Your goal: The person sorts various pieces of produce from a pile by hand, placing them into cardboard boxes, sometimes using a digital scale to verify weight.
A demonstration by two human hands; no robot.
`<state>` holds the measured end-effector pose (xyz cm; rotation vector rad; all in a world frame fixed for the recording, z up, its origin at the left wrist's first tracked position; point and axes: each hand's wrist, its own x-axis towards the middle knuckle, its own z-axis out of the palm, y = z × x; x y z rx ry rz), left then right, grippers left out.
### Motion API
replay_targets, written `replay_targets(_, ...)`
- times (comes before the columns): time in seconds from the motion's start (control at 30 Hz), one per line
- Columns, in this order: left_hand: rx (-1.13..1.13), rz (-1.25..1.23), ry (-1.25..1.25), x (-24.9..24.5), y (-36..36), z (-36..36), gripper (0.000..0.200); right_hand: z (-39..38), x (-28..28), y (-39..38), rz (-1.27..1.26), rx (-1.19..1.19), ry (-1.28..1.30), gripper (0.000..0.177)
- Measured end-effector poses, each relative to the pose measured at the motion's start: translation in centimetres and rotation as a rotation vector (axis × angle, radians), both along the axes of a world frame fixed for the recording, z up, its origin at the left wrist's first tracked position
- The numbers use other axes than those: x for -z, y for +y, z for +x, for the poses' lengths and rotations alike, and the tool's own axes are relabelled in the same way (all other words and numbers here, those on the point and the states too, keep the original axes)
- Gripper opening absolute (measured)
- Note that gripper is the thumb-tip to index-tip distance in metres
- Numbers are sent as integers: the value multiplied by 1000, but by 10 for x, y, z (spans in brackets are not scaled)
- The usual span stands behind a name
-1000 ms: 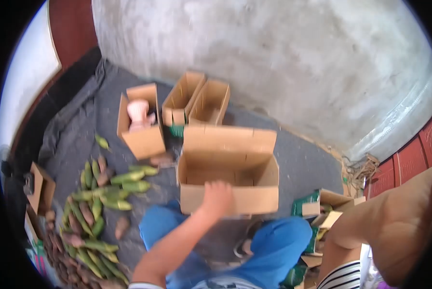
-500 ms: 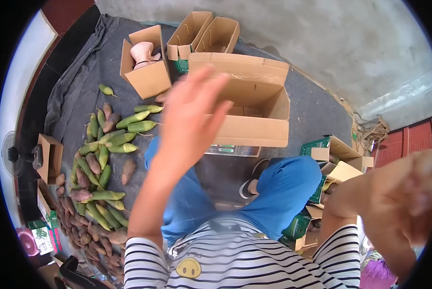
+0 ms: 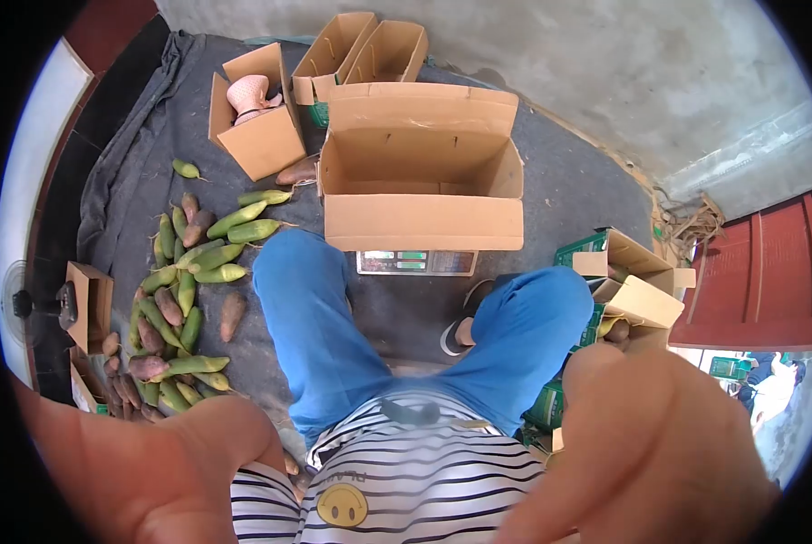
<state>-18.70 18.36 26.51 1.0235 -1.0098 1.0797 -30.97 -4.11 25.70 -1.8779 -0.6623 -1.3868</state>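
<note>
My left hand [image 3: 166, 462] is large and close to the camera at the lower left; its fingers run out of the picture. At the lower right my right hand [image 3: 660, 444] is also raised close to the camera, with its fingers hidden. Neither hand visibly holds or touches anything. In front of my knees an open cardboard box [image 3: 424, 222], with its flaps up, sits on a digital scale [image 3: 415, 263]. Its visible inside shows bare cardboard. To the left lies a heap of green radishes [image 3: 220, 257] mixed with reddish-brown tubers [image 3: 232, 315].
A cardboard box [image 3: 265, 145] with a pink hat [image 3: 247, 95] stands behind, beside two narrow boxes [image 3: 333, 50]. Green-and-brown cartons [image 3: 637, 304] stand by my right knee. A person in white [image 3: 773, 390] is far off at the right. A grey wall [image 3: 587, 63] runs behind.
My left hand has drawn back from over the box to the lower left, near the camera. My right hand has moved from the right edge toward the lower middle. The view has shifted slightly.
</note>
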Motion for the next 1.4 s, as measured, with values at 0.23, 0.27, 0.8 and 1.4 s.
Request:
replay_targets(0.23, 26, 1, -19, 5, 3, 1, 46, 1, 7, 10, 29, -21, -56, 28)
replay_targets(0.27, 31, -4, -26, 7, 2, 1, 46, -1, 6, 11, 24, -34, -67, 28)
replay_targets(0.8, 91, 7, 6, 2, -6, 0, 44, 1, 8, 17, 73, -51, -46, 29)
replay_targets(1.4, 222, 80, 39, 23, -40, 18, 43, 39, 34, 39, 95, -133, -127, 32)
